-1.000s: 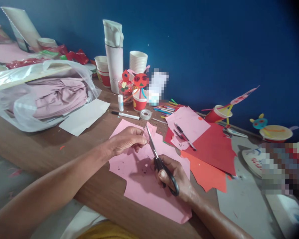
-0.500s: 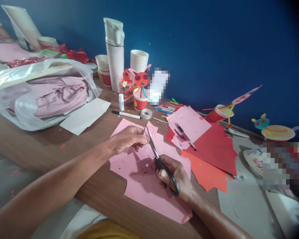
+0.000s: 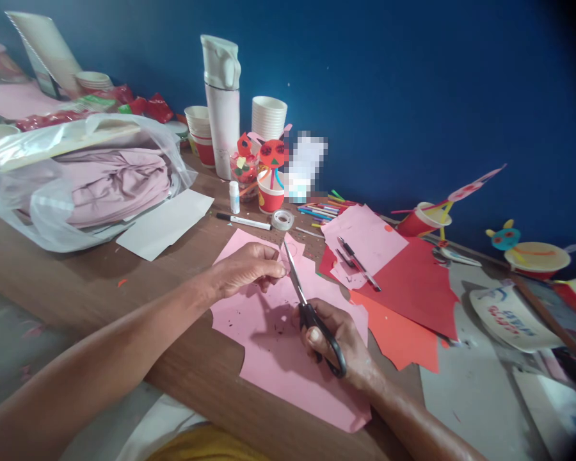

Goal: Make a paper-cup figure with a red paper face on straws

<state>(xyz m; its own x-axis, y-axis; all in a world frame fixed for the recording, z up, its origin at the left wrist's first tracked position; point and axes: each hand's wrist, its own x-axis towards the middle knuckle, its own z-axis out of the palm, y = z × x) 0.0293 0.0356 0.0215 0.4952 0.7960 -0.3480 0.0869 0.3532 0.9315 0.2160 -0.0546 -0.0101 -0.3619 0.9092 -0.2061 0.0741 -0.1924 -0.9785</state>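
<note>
My left hand (image 3: 256, 267) pinches a small piece of pink paper (image 3: 295, 246) that has a round outline drawn on it. Black-handled scissors (image 3: 312, 317) are in my right hand (image 3: 338, 336), thumb and fingers closed around the handles. Their blades point up and lie across the small piece, close to my left fingertips. Below both hands a large sheet of pink paper (image 3: 312, 397) with cut edges and dark specks lies on the brown table (image 3: 192, 365).
Behind my hands are a marker (image 3: 244, 221), a tape roll (image 3: 282, 219), a glue stick (image 3: 234, 197) and a paper-cup figure (image 3: 271, 192). Red paper (image 3: 413, 282), orange paper (image 3: 403, 336) and a pen (image 3: 360, 262) lie to the right. A plastic bag (image 3: 43, 224) sits left.
My hands, the scissors and the small pink piece stay nearly in place. The view shifts very slightly.
</note>
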